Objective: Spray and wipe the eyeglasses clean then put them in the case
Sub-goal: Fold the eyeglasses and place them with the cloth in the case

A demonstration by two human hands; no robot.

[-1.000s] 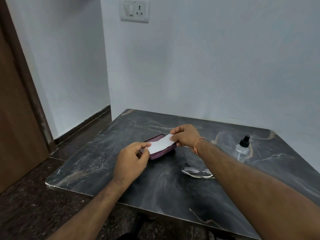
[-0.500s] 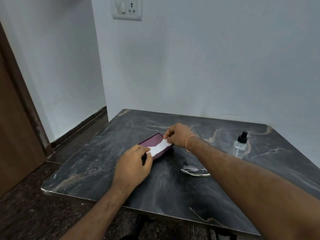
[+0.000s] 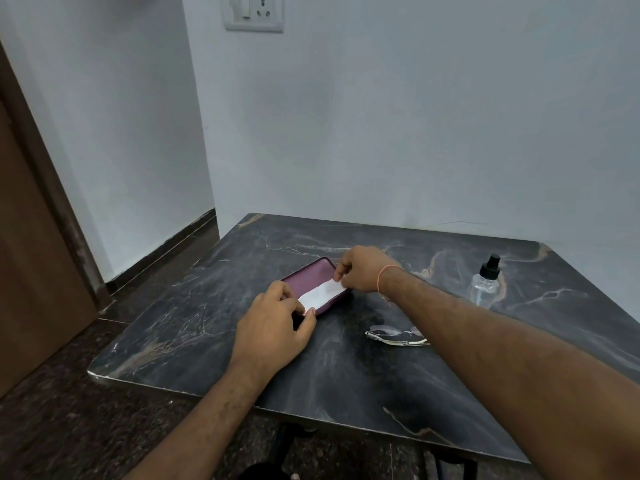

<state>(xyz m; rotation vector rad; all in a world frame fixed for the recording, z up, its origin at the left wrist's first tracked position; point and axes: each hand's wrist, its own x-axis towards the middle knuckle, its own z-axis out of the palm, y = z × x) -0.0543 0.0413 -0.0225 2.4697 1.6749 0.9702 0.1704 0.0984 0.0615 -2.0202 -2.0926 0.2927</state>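
A purple eyeglass case (image 3: 311,275) lies on the dark marble table (image 3: 346,368). A white wiping cloth (image 3: 320,294) is stretched low over the case. My left hand (image 3: 273,332) pinches its near end and my right hand (image 3: 363,270) pinches its far end. The folded eyeglasses (image 3: 396,335) lie on the table to the right of my left hand, partly behind my right forearm. A clear spray bottle (image 3: 485,285) with a black nozzle stands at the right back.
The table stands in a corner against white walls, with a switch and socket plate (image 3: 254,12) above. A brown door (image 3: 31,254) is at the left. The table's front edge (image 3: 207,394) runs just behind my forearms.
Both hands have lowered the cloth from above the case down onto it. The cloth looks narrower than before.
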